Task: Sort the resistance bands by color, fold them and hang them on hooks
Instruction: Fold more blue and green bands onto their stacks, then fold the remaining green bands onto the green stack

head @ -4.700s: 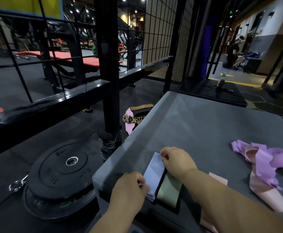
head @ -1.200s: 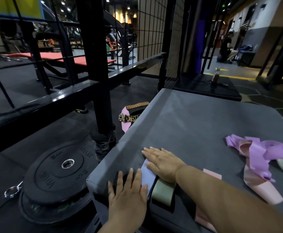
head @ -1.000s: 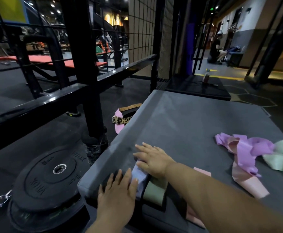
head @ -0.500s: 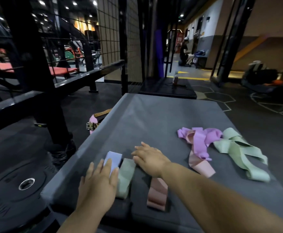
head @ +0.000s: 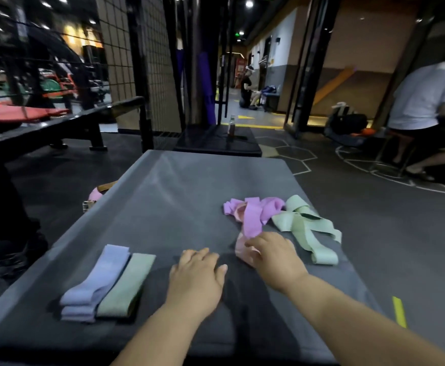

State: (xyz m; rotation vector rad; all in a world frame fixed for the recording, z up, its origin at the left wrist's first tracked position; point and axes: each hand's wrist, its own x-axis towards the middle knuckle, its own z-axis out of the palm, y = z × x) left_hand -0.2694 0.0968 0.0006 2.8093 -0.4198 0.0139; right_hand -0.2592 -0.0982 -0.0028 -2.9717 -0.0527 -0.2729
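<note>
At eight o'clock on the desk [head: 176,191], the folded lilac band [head: 97,281] and green band [head: 126,283] now lie released. Both hands have moved toward the loose pile [head: 255,215] at two o'clock. The left hand [head: 197,276] rests flat and open, while the right hand [head: 271,256] covers the pink band [head: 242,253], grip unclear. Pink is likely next for folding.

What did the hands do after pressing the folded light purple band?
Both hands left the folded lavender band and moved right. The left hand now lies flat on the grey mat. The right hand has reached the loose pile and touches the pink band. The lavender band and the folded green band stayed side by side. The purple band and loose green bands stayed tangled.
</note>
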